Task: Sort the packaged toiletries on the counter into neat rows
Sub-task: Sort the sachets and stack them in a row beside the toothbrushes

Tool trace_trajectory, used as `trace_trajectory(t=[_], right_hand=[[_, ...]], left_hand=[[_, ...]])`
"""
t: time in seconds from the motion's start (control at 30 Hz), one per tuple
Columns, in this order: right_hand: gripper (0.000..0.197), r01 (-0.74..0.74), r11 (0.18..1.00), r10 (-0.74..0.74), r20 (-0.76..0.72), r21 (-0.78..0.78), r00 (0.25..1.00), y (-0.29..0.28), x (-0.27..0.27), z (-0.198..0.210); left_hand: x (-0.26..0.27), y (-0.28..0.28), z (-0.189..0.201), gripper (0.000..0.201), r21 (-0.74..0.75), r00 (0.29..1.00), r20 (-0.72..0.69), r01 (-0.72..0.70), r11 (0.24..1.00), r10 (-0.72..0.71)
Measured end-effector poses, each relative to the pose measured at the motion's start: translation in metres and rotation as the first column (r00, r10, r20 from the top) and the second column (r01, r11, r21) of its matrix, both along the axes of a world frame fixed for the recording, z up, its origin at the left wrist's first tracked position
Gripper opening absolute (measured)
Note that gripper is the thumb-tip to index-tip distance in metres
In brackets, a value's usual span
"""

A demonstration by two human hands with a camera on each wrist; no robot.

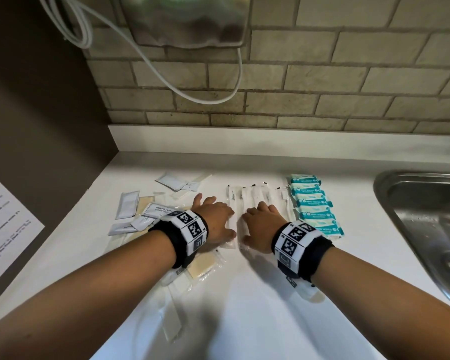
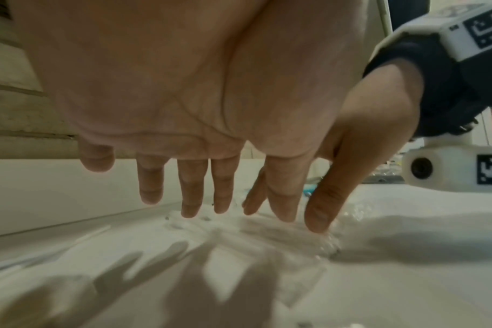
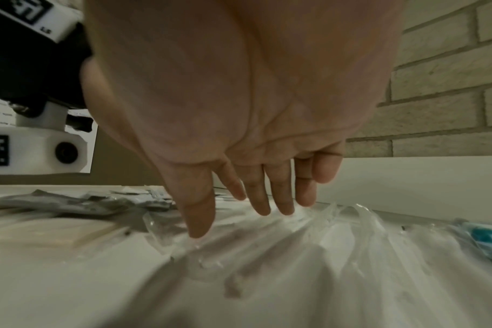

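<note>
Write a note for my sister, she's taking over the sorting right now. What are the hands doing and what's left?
Left hand and right hand: both flat, fingers straight, pressing on the clear-wrapped long packets mid-counter.
Done: teal wipe packs stand in a neat row by the sink; the long packets lie side by side.
Left: grey sachets and beige packets on the left are still jumbled and overlapping. Line those up next.
</note>
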State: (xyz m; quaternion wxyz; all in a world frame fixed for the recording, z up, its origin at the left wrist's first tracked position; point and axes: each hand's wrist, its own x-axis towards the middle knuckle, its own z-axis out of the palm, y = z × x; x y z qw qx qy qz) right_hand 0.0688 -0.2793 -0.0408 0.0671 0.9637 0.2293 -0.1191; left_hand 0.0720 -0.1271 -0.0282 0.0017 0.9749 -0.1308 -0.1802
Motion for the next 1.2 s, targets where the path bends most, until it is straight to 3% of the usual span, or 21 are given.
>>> trace_trajectory(t=[0.2,0.37,0.5,0.6,0.7,0.77,1.0,1.13,1.2], right_hand=[[0.049,-0.096,0.992,0.093,0.036,0.087,0.995,0.023,-0.001,0.017],[0.044,-0.238,0.946,0.233,0.049,0.221,0.971,0.08,-0.001,0.035],[0.039,-0.256,0.938,0.251,0.048,0.232,0.967,0.128,0.012,0.037],[0.037,-0.234,0.952,0.235,0.02,0.197,0.972,0.162,0.023,0.033],[0.035,-0.174,0.973,0.181,-0.033,0.154,0.983,0.18,0.035,0.025],[0.033,-0.147,0.979,0.158,-0.071,0.138,0.985,0.191,0.042,0.016],[0.024,-0.046,0.987,0.06,-0.086,0.156,0.995,0.205,0.049,0.007],[0.041,-0.051,0.983,0.064,-0.07,0.175,0.995,0.205,0.05,0.006],[0.036,-0.057,0.98,0.067,-0.045,0.192,0.997,0.206,0.049,0.007]], left_hand=[[0.002,0.046,0.027,0.046,-0.285,0.98,0.007,-0.187,0.94,0.197],[0.007,0.125,0.036,0.019,-0.37,0.9,0.108,-0.359,0.857,0.423],[0.013,0.184,0.025,0.018,-0.367,0.83,0.133,-0.467,0.804,0.542],[0.017,0.207,0.01,0.032,-0.305,0.811,0.094,-0.528,0.793,0.577],[0.022,0.208,-0.006,0.067,-0.249,0.822,0.02,-0.547,0.799,0.569],[0.025,0.212,-0.016,0.08,-0.195,0.832,0.027,-0.54,0.819,0.555],[0.028,0.227,-0.025,0.073,-0.257,0.798,-0.014,-0.586,0.769,0.603],[0.028,0.229,-0.021,0.06,-0.168,0.851,0.052,-0.508,0.845,0.522],[0.026,0.228,-0.019,0.049,-0.173,0.855,0.093,-0.491,0.854,0.511]])
